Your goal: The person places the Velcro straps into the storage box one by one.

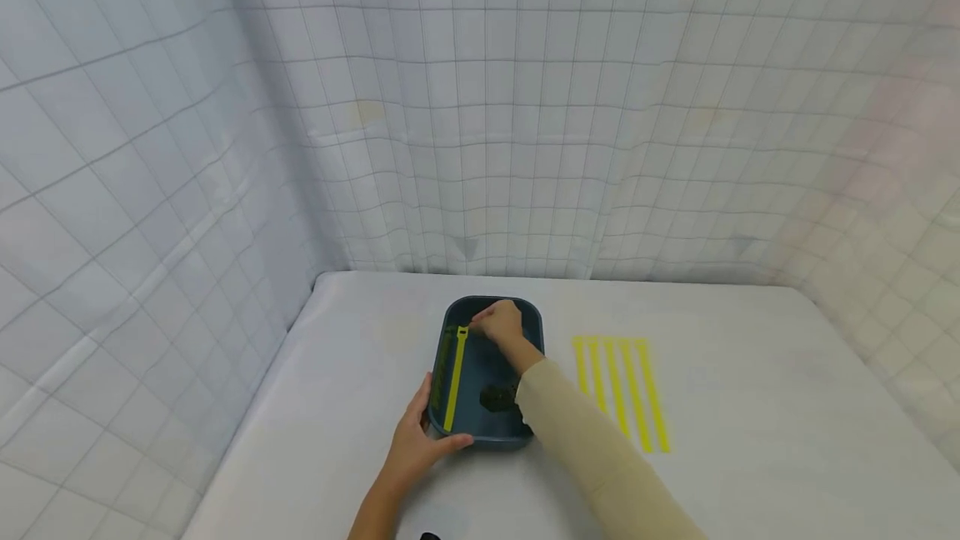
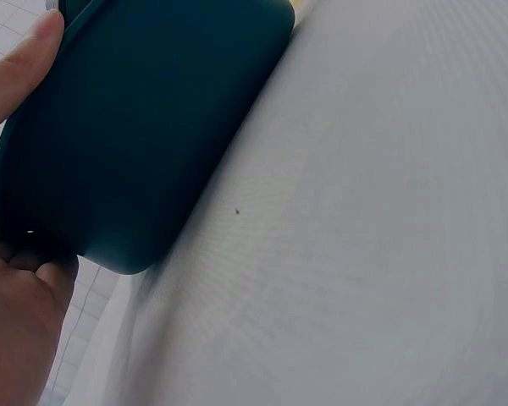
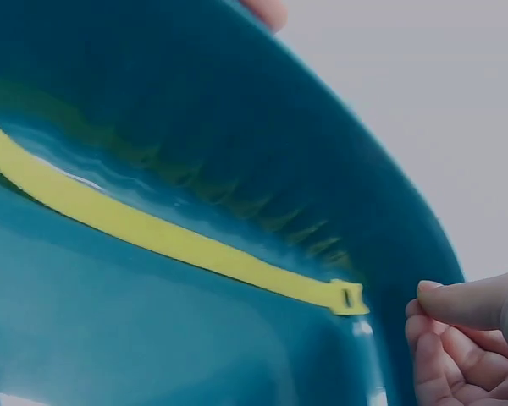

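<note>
A dark teal plastic tray [image 1: 487,442] with rounded corners and raised sides sits on the table. Inside it, along the left side, lies one yellow strap [image 1: 454,382] with a slotted head at its far end. My left hand [image 1: 412,444] grips the tray's near left corner, thumb at the front rim and fingers along the left side. In the left wrist view those fingers curl beneath the rim. My right hand [image 1: 501,322] is over the tray's far end, just beside the strap's head. Its fingers [image 3: 432,355] are curled with the thumb against them, apart from the strap and holding nothing.
Several yellow straps [image 1: 633,382] lie side by side on the white table [image 1: 750,390], right of the tray. A dark patch [image 1: 497,397] shows on the tray floor near my right sleeve. White gridded cloth [image 1: 465,107] stands behind the table and at both sides.
</note>
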### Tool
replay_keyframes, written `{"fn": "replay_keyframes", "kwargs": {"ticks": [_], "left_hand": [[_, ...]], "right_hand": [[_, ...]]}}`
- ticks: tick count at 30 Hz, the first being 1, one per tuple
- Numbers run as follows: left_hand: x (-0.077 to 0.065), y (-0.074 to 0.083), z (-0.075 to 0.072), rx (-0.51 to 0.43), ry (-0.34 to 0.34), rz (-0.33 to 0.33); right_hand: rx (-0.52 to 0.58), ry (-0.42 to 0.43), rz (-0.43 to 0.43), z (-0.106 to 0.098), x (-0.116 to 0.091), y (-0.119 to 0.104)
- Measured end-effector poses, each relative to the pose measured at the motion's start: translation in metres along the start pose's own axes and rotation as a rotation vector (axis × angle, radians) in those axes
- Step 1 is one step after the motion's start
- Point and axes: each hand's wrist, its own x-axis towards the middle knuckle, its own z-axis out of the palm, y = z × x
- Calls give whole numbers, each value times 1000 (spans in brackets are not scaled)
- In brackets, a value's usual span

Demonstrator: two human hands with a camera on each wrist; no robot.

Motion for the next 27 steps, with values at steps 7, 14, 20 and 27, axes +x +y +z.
{"fn": "replay_keyframes", "kwargs": {"ticks": [7,14,20,27], "left_hand": [[3,0,-1,-18,-11,28],[-2,3,0,6,-8,12],[-4,3,1,14,-6,10],[-2,5,0,9,-5,15]], "right_hand": [[48,3,-112,-20,2,-13],[118,8,-139,-49,3,-22],[142,38,-156,-68,1,-20],[143,65,-130,-86,4,-11]]}}
